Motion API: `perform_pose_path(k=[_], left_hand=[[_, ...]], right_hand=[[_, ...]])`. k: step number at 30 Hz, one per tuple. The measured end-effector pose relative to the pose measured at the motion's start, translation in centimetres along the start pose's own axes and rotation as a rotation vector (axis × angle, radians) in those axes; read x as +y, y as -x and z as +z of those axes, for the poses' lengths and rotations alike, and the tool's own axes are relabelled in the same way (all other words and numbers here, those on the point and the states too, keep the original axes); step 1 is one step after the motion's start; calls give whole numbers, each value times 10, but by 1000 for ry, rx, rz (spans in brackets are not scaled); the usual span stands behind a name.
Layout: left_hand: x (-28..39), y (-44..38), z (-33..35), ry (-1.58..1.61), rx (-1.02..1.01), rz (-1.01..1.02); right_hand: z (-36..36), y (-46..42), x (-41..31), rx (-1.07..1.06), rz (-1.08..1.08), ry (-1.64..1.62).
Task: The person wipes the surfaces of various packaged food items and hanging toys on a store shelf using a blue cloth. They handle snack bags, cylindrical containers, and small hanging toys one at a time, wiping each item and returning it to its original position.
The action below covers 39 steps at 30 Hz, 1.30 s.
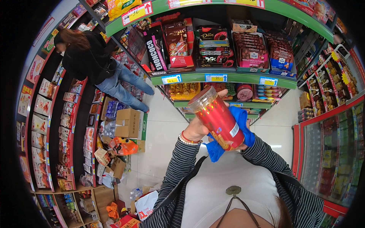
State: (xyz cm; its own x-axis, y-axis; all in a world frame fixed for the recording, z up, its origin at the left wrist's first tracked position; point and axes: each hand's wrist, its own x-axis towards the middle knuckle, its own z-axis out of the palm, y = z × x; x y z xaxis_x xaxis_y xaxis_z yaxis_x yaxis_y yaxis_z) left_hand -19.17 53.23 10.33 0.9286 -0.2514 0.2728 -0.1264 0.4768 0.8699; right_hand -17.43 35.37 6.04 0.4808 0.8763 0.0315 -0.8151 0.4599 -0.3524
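A red cylindrical jar [218,119] with a clear lid [203,98] is tilted in front of my chest, its lid end up and to the left. My left hand [196,130] grips it from the left side, fingertips showing behind its far edge. A blue cloth [240,116] wraps around the jar's right side and lower end, with one corner hanging below. My right hand [242,147] holds the cloth against the jar's base; most of that hand is hidden by cloth and jar. The jar bears writing and a white label.
Ahead, a shelf rack [194,78] carries boxed chocolate bars [252,52] and candies. A person in a black top [88,54] stands at the left shelves. Cardboard boxes [127,122] and bags lie on the floor at left. A glass-fronted cooler [325,159] stands at right.
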Motion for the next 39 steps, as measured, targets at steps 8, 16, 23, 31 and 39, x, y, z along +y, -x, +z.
perform_pose_path(k=[8, 16, 23, 31, 39], left_hand=[[13, 6, 14, 178, 354, 235], [14, 0, 27, 129, 564, 189], [-10, 4, 21, 32, 406, 76], [-10, -17, 1, 148, 248, 291], [10, -19, -12, 206, 130, 241]], right_hand=[[47, -5, -41, 275, -472, 1495], [48, -16, -26, 355, -587, 1925], [39, -25, -33, 237, -150, 674], [23, -21, -6, 63, 308, -300], [26, 0, -19, -57, 41, 374]])
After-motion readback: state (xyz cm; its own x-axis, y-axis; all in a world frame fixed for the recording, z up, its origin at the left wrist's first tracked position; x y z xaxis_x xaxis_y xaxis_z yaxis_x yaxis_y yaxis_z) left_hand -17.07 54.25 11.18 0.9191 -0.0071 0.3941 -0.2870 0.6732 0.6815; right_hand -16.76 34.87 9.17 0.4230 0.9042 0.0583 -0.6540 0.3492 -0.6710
